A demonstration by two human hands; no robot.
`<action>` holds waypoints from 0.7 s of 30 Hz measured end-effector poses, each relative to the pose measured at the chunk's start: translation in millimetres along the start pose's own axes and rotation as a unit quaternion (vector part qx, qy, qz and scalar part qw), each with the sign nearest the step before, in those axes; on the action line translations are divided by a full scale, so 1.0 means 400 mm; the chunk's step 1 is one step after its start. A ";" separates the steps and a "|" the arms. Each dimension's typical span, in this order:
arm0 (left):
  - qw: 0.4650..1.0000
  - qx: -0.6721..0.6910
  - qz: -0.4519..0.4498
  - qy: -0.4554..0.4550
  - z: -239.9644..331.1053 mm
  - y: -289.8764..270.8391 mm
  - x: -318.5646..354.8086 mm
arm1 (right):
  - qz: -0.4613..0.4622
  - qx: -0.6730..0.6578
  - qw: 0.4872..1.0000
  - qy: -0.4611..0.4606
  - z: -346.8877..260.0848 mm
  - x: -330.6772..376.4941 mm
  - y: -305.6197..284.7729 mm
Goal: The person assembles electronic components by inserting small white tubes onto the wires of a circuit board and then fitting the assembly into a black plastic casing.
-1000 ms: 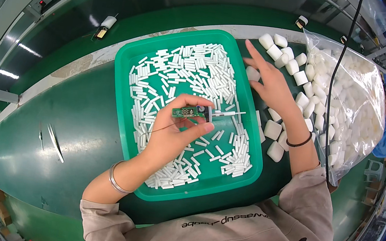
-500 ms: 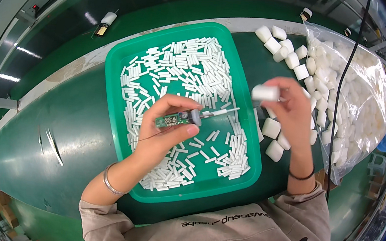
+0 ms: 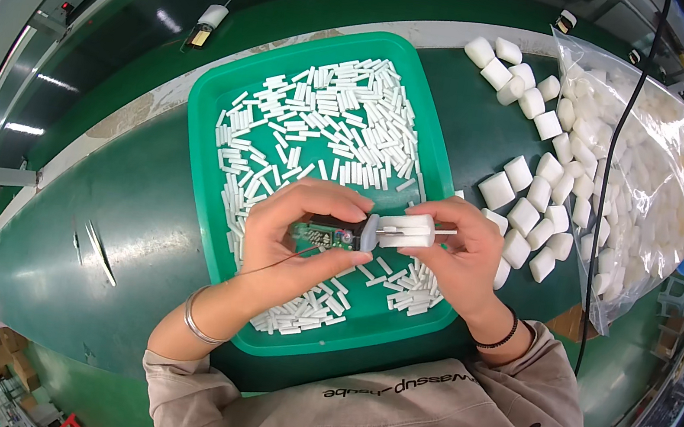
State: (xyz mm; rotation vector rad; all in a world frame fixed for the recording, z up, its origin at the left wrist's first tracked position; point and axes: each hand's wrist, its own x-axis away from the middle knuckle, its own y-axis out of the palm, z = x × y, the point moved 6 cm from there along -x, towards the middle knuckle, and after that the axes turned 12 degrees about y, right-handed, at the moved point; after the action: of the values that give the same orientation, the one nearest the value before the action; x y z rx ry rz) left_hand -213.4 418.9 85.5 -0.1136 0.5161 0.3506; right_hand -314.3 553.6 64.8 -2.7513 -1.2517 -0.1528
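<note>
Above the glossy green tabletop (image 3: 163, 180), left grip (image 3: 270, 243) pinches a circuit module (image 3: 326, 236), right grip (image 3: 473, 254) a matte white cylinder (image 3: 407, 238).

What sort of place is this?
Probably a factory assembly bench: the left hand holds a small circuit board, a green tray holds loose white sticks, and a clear bag of white pieces lies alongside.
</note>
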 end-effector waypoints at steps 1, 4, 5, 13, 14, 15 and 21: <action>0.999 -0.037 -0.015 0.012 0.002 0.002 -0.004 | 0.006 0.009 1.000 -0.023 -0.002 0.001 -0.004; 0.999 -0.012 -0.030 -0.038 -0.013 0.014 -0.002 | 0.028 0.019 0.998 -0.053 -0.014 0.010 -0.004; 0.999 -0.012 -0.032 -0.039 -0.013 0.016 -0.002 | 0.043 0.020 0.997 -0.061 -0.019 0.016 -0.005; 0.989 0.065 -0.056 -0.120 -0.038 0.024 0.012 | 0.015 0.142 0.949 -0.283 -0.047 0.036 -0.004; 0.989 0.064 -0.056 -0.120 -0.038 0.023 0.012 | 0.013 0.140 0.943 -0.301 -0.058 0.036 0.002; 0.990 0.047 -0.060 -0.121 -0.040 0.023 0.012 | 0.014 0.140 0.943 -0.301 -0.052 0.036 0.003; 0.993 -0.015 -0.064 -0.100 -0.037 0.024 0.007 | 0.002 0.031 0.975 -0.220 -0.017 0.023 -0.004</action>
State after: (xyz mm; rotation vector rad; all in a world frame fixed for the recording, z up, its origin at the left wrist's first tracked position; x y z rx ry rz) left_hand -221.5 425.7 71.1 -0.1385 0.3028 0.2402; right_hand -310.0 560.4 72.7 -2.8243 -1.3092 0.5165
